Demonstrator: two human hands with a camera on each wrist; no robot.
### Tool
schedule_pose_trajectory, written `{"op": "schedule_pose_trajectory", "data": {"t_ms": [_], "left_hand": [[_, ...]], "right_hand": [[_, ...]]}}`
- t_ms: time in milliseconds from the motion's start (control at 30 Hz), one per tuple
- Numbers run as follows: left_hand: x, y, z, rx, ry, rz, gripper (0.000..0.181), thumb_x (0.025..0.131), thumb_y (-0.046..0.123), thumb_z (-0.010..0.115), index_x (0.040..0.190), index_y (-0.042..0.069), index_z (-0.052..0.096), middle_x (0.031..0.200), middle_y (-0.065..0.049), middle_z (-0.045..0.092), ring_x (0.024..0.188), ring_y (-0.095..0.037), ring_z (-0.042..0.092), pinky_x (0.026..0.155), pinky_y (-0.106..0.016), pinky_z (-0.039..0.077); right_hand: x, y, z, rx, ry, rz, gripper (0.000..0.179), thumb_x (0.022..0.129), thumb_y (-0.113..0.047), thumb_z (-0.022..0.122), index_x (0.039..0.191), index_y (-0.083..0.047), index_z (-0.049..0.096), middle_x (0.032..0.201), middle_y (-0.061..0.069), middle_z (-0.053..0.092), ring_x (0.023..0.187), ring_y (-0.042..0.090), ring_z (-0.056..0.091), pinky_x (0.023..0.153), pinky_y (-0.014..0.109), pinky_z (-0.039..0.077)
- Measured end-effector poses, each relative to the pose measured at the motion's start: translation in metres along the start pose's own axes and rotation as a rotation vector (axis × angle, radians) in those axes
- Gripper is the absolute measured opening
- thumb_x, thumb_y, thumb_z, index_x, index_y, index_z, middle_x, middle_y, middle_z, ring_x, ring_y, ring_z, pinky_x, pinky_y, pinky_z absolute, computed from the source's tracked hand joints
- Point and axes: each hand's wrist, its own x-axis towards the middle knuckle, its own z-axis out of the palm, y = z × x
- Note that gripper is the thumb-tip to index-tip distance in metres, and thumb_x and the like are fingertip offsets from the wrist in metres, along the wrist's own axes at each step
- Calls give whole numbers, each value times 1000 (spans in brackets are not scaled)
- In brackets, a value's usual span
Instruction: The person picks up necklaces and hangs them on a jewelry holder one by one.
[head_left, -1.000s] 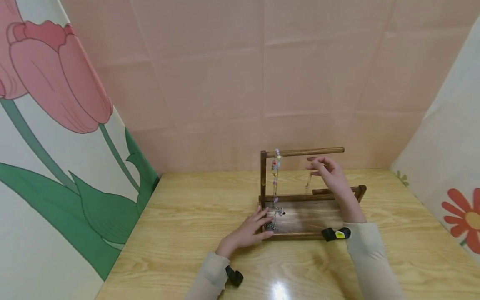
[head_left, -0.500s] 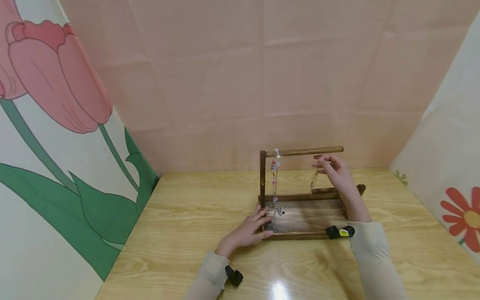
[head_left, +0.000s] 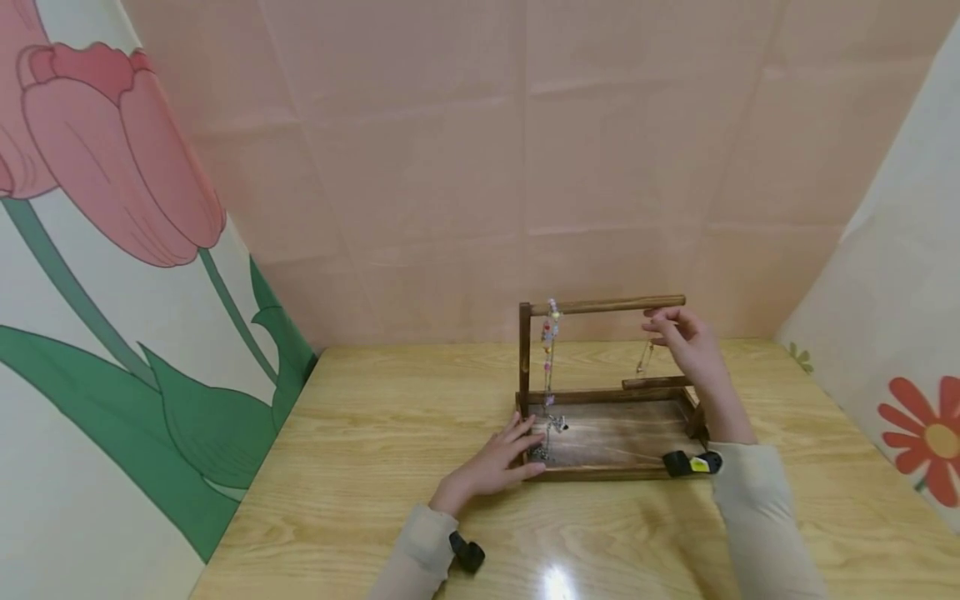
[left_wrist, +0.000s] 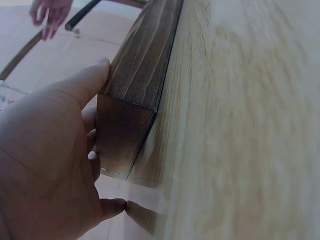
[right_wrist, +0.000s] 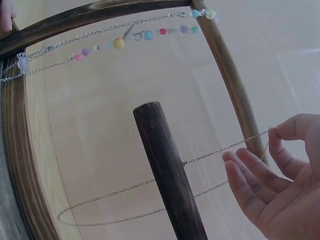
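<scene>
A brown wooden jewellery stand (head_left: 525, 354) with a tray base stands on the table. My left hand (head_left: 495, 460) lies at the tray's front left corner, its thumb along the front wall and its nearly straight fingers against the end wall (left_wrist: 125, 132). Between thumb and index finger, my right hand (head_left: 692, 346) pinches a fine chain necklace (right_wrist: 120, 191). The chain hangs in a loop near the free end of the short lower bar (right_wrist: 165, 160). In the right wrist view both strands pass behind that bar. The upper bar (head_left: 615, 305) runs just above the hand.
A beaded necklace (right_wrist: 118, 43) hangs from the upper bar close to the upright, its silver chain end reaching into the tray. The wooden table (head_left: 375, 417) extends on both sides. Behind it rises a pink backdrop (head_left: 420, 183).
My right hand has moved rightward with the chain, from left of the short bar's free end to above that bar. The left hand has stayed in place.
</scene>
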Motion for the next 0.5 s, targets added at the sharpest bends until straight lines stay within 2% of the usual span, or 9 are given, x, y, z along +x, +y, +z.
{"op": "schedule_pose_trajectory", "data": {"t_ms": [167, 267, 333, 500], "left_hand": [[0, 0, 1, 3, 4, -2, 62, 95, 52, 40, 146, 19, 30, 157, 1, 5, 143, -27, -4, 108, -63, 13], [0, -1, 2, 6, 4, -2, 61, 95, 52, 39, 146, 19, 29, 157, 1, 5, 143, -26, -5, 109, -62, 12], [0, -1, 2, 5, 3, -2, 61, 95, 51, 39, 146, 19, 29, 157, 0, 6, 143, -25, -5, 109, -62, 12], [1, -2, 2, 11, 7, 0, 60, 95, 51, 39, 146, 19, 30, 157, 0, 6, 144, -26, -4, 108, -62, 13]], "right_hand": [[0, 2, -5, 53, 27, 10, 30, 97, -17, 49, 104, 12, 50, 108, -10, 60, 90, -1, 61, 72, 14, 52], [1, 5, -9, 99, 42, 5, 27, 96, -13, 50, 101, 14, 50, 104, -14, 61, 89, -1, 62, 70, 13, 52], [1, 7, -11, 142, 54, 7, 25, 95, -10, 50, 100, 15, 50, 102, -16, 62, 87, 0, 62, 69, 13, 52], [1, 10, -16, 172, 73, 12, 20, 95, -9, 51, 98, 12, 53, 101, -15, 62, 87, 1, 61, 69, 12, 52]]}}
